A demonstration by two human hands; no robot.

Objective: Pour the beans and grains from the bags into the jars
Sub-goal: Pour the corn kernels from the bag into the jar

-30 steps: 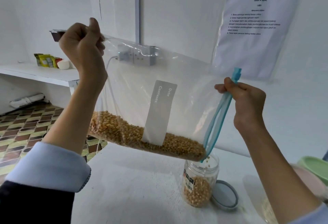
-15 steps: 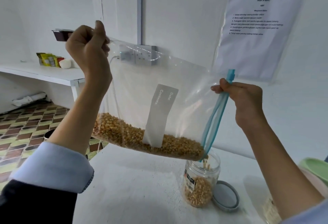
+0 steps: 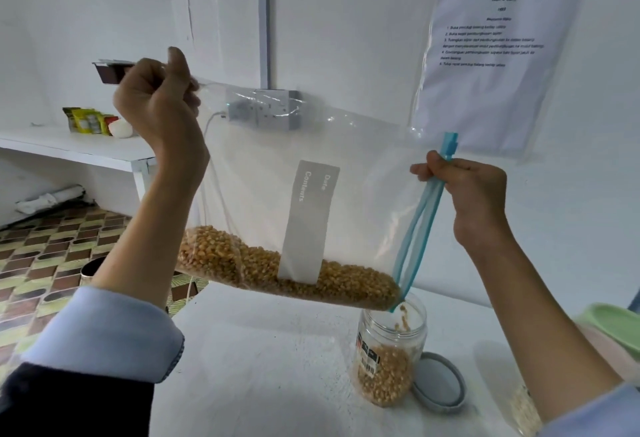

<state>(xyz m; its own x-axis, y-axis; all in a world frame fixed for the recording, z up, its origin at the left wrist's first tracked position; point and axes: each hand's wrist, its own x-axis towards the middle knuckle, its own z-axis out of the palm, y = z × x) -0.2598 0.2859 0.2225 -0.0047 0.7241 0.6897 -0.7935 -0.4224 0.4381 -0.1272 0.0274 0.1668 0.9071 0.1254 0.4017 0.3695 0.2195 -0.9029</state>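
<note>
A large clear zip bag [image 3: 363,201] with a blue zip strip and a grey label hangs sideways over the white table [image 3: 270,367]. Yellow corn kernels [image 3: 294,274] lie along its lower edge. My left hand [image 3: 156,104] grips the bag's raised bottom corner. My right hand [image 3: 464,190] pinches the blue zip strip at the bag's mouth. Kernels fall from the mouth's low corner into an open clear jar [image 3: 391,353], partly filled with corn, standing right under it.
The jar's grey lid [image 3: 438,383] lies beside it on the right. A green and pink bowl [image 3: 616,336] sits at the right edge, with another bag of pale grain [image 3: 526,412] near my right forearm. A side shelf [image 3: 79,149] holds packets. A power socket [image 3: 263,109] is on the wall.
Both hands have lowered a little with the bag. The corn has slid toward the mouth, and kernels now drop into the jar.
</note>
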